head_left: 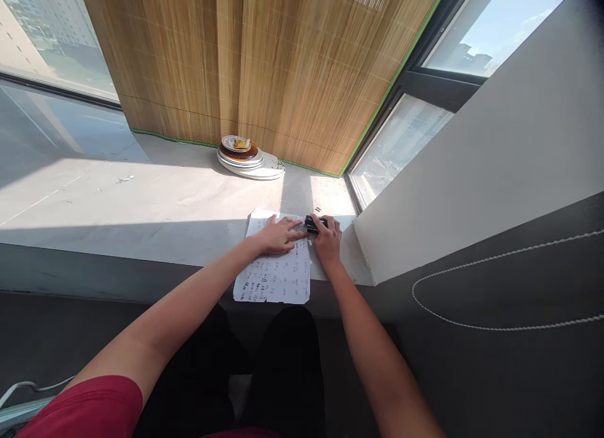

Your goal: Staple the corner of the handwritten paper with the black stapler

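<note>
A sheet of paper (271, 280) covered in handwriting lies on the ledge, its lower edge ragged and slightly past the ledge's front. My left hand (282, 235) rests flat on the upper part of the sheet, fingers spread toward the right edge. At that edge my right hand (329, 236) is closed around a small black stapler (311, 224), its front end at the paper's side. My fingers cover part of the stapler, so I cannot tell whether the paper is between its jaws.
A stack of plates (240, 158) with a small yellow packet on top stands by the bamboo blind (264, 60). Small dark bits (318, 209) lie beyond my right hand. A wall (481, 142) rises on the right, with a hanging bead cord (453, 325).
</note>
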A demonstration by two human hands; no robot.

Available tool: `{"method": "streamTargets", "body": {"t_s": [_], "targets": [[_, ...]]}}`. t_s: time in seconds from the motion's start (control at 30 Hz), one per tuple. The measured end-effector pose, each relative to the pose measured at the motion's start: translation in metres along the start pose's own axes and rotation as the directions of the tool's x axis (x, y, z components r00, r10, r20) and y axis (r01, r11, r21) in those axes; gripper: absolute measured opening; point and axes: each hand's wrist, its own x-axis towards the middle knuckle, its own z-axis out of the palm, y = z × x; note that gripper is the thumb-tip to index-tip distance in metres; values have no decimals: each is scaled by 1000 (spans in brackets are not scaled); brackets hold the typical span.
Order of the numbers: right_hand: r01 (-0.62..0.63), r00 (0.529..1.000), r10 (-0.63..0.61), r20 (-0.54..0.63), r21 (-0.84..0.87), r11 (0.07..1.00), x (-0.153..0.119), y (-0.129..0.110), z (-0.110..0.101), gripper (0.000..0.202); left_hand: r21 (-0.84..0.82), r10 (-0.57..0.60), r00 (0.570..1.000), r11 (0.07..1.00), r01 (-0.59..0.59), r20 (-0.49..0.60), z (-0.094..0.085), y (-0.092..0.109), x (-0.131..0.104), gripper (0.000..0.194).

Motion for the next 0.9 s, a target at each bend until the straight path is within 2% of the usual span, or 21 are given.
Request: {"method": "streamTargets", "body": {"t_s": [0.17,0.47,0.6,0.73,0.9], "targets": [[4,1000,-4,20,-30,1000,0,-3,-1,73,16,-6,1000,1000,5,24,-1,1,0,64],[64,997,-59,56,-101,993,2,-7,0,62,-4,-21,1000,1000,21,23,1,-2,1,65],[-42,998,37,-47,-99,994,0,-7,3,63,26,-16,1000,1000,16,17,-2,0,-1,63],[-181,975,164,-148,-103,978,-1,-5,7,68,70,-12,999,998,8,44,-5,2,-3,64],[-256,958,241,-158,-80,963,2,-8,8,53,109,-40,996,994,31,81,-7,5,3,75]]}}
